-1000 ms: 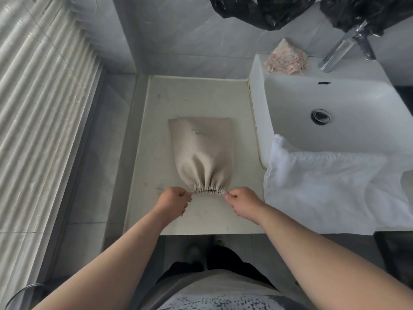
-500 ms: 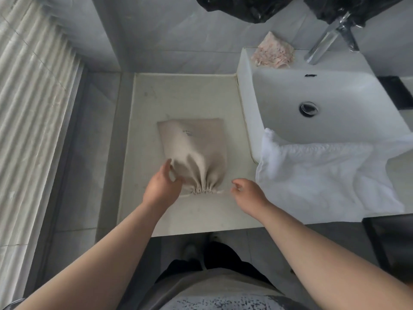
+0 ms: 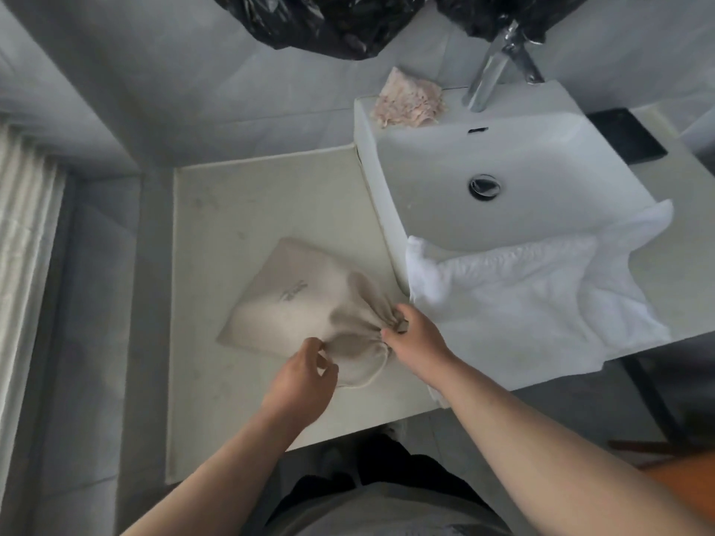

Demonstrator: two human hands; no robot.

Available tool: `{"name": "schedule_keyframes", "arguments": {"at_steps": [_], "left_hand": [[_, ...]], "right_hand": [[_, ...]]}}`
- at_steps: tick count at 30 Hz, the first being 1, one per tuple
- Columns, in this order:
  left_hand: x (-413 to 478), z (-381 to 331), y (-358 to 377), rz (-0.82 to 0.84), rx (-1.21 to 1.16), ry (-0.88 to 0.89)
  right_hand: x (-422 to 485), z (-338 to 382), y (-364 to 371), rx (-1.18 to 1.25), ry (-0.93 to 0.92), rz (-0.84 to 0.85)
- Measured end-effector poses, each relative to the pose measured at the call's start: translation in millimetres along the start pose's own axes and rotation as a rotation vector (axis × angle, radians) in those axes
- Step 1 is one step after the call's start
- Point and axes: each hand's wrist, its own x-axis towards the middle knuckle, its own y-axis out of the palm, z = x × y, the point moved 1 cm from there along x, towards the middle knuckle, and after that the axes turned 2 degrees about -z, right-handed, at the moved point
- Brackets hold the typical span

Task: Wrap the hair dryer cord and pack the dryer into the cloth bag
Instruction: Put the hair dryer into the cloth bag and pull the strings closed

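Right hand [image 3: 416, 338] pinches the cloth bag [image 3: 305, 303] neck; left hand [image 3: 301, 377] grip unclear, dryer hidden.

Dim, cool, soft daylight; glare whitens the towel [image 3: 522, 299]; slight motion blur overall; wide-angle bending at the edges.

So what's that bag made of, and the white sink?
The bag looks like plain beige woven cloth, maybe cotton or linen: matte, soft, wrinkling where the right hand bunches it. The sink looks like glazed ceramic: smooth, white, slightly shiny.
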Motion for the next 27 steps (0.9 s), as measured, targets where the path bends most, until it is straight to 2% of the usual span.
{"name": "schedule_keyframes", "arguments": {"at_steps": [2,6,7,9,12,17,21,27], "left_hand": [[7.5,1.0,-10.7,-0.033,-0.037,0.004],[45.9,19.7,-48.0,-0.36,-0.062,-0.128],[61.9,28.6,-54.9,-0.386,-0.058,-0.188],[91.4,39.3,-63.7,-0.324,-0.052,-0.352],[117.6,42.6,-70.8,-0.227,0.009,-0.457],[117.1,55.2,-82.8,-0.251,-0.086,-0.707],[122.8,67.6,-78.6,-0.069,-0.509,-0.587],[123.6,65.0,-90.2,0.045,-0.776,-0.474]], "right_hand": [[5.5,-7.7,-5.5,0.046,0.057,-0.004],[15.4,-24.9,-0.3,0.264,0.202,0.081],[17.7,-25.6,2.1,0.321,0.247,0.113],[22.6,-24.9,5.9,0.435,0.318,0.165],[27.0,-18.0,9.7,0.573,0.379,0.21],[32.0,-8.3,21.5,0.691,0.431,0.193],[28.7,10.0,36.6,0.824,0.466,0.117],[16.6,23.8,44.5,0.874,0.463,0.046]]}}
